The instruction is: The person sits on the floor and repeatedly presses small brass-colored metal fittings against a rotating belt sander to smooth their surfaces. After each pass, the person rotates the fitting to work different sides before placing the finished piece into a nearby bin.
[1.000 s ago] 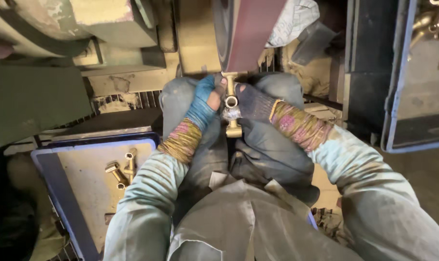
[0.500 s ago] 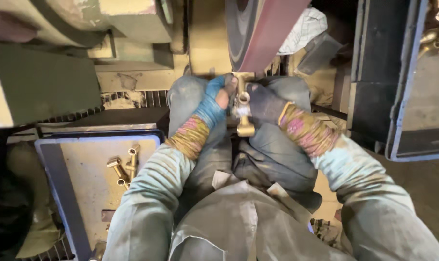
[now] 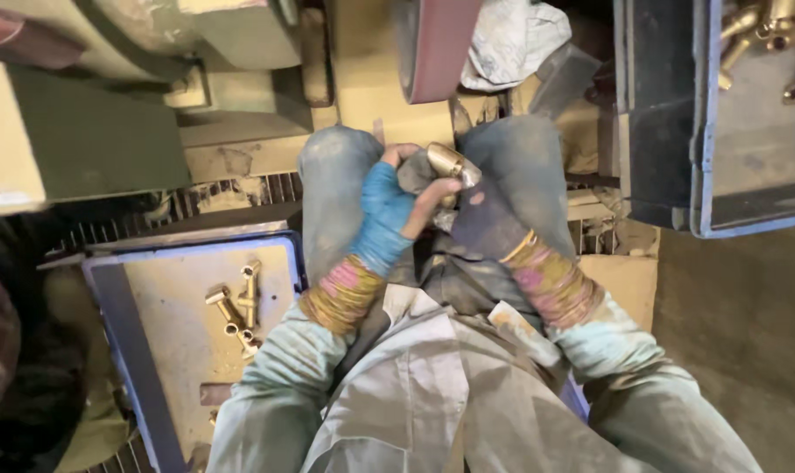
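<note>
A brass fitting (image 3: 451, 163) sits between both my hands, just above my knees. My left hand (image 3: 396, 208), in a blue fingerless glove, grips it from the left, thumb on its side. My right hand (image 3: 481, 215), in a dark glove, holds it from the right and below. The fitting is a short way below the reddish-brown sanding belt (image 3: 439, 44) and does not touch it. Part of the fitting is hidden by my fingers.
A blue-rimmed tray (image 3: 122, 315) at my left holds several brass fittings (image 3: 235, 307). Another blue-rimmed bin (image 3: 721, 123) at upper right holds more brass parts (image 3: 770, 35). The green machine body (image 3: 91, 131) fills the upper left. A crumpled cloth (image 3: 513, 39) lies beside the belt.
Both hands have drawn the brass fitting down and away from the belt toward my lap and turned it, so its round end now faces up.
</note>
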